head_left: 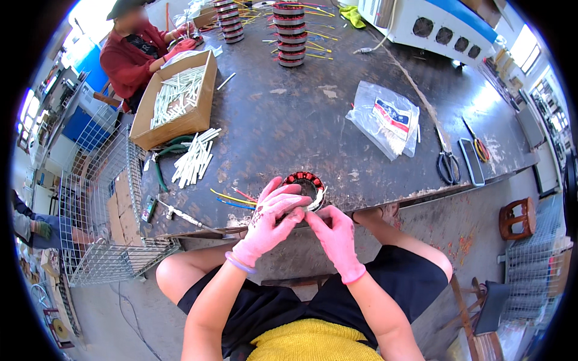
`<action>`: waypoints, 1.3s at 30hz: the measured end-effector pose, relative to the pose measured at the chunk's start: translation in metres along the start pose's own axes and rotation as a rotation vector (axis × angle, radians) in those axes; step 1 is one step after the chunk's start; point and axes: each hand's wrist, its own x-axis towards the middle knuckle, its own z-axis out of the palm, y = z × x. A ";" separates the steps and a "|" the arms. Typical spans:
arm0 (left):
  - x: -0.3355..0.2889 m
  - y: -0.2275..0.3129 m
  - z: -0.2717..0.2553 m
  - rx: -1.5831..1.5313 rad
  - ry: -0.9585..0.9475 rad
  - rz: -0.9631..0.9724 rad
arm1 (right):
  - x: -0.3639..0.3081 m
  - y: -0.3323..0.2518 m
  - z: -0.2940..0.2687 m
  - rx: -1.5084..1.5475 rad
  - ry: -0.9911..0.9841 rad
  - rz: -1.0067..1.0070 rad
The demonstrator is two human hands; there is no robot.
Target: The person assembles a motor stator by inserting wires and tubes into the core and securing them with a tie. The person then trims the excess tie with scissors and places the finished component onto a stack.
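At the table's near edge lies a ring-shaped motor stator with red coil windings. Yellow, blue and red lead wires stick out to its left. White strands show along its near right side. My left hand, in a pink glove, is closed at the stator's near left rim, fingers over it and thumb drawn in. My right hand, also pink-gloved, pinches right beside the left thumb at the near rim. Whatever sits between its fingertips is hidden.
White tubes fill a cardboard box; a loose pile lies next to green-handled pliers. Stacked stators stand farther back. Rightward are a plastic bag, scissors and a phone. A person works at far left.
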 end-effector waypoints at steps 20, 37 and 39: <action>-0.004 -0.007 0.018 0.081 0.137 0.036 | -0.007 -0.045 -0.018 0.056 -0.133 -0.253; -0.009 -0.020 0.021 0.334 0.098 0.186 | -0.007 0.008 0.016 0.187 -0.062 -0.255; -0.004 -0.011 0.016 0.313 0.067 0.201 | 0.023 -0.012 0.013 -0.040 -0.083 -0.417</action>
